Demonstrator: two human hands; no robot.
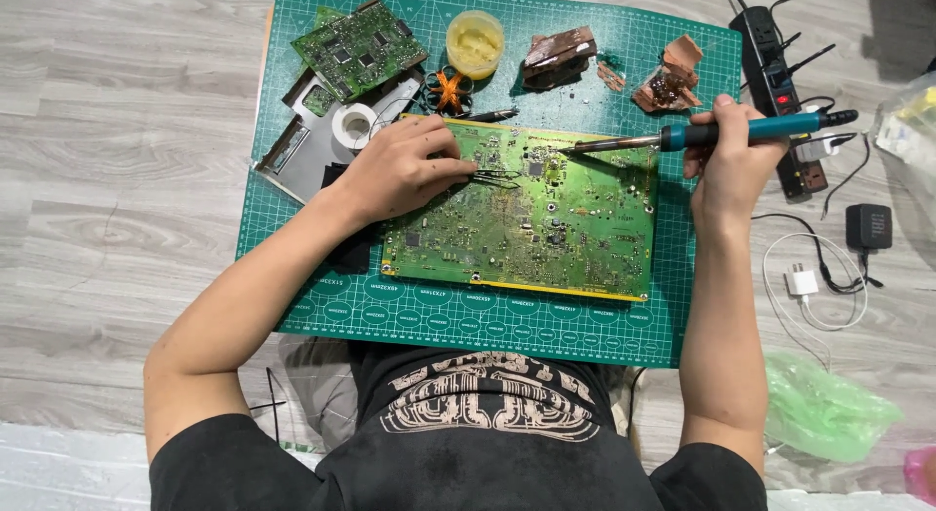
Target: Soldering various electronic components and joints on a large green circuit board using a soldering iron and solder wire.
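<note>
Large green circuit board [522, 214]: lies flat near the middle of a green cutting mat [682, 326], long side toward the person, densely populated with chips and small parts, none visibly lifted off. Left hand [395, 170]: rests on the board's upper left corner, fingers pinched together on dark tweezers [492, 176], whose tips lie over the board left of centre. Right hand [729, 165]: off the board's right edge, fingers wrapped closed around the teal handle of a soldering iron [721, 133]; the metal tip reaches left to the board's upper edge and appears to touch it or hover just above, contact not resolvable. Judged progress: work on the board is under way at one spot near the top edge, most of the board apparently untouched; what is finished cannot be told. Further out on the mat: a smaller green circuit board [359, 48] propped on a grey metal chassis plate [312, 140] with a roll of white tape [353, 126]; a yellow tub [475, 43]; brown broken pieces [558, 58]. Off the mat, on the wood-grain floor: black power strip [775, 77], black adapter [868, 226], white charger with cable [801, 280], green plastic bag [829, 409].
</note>
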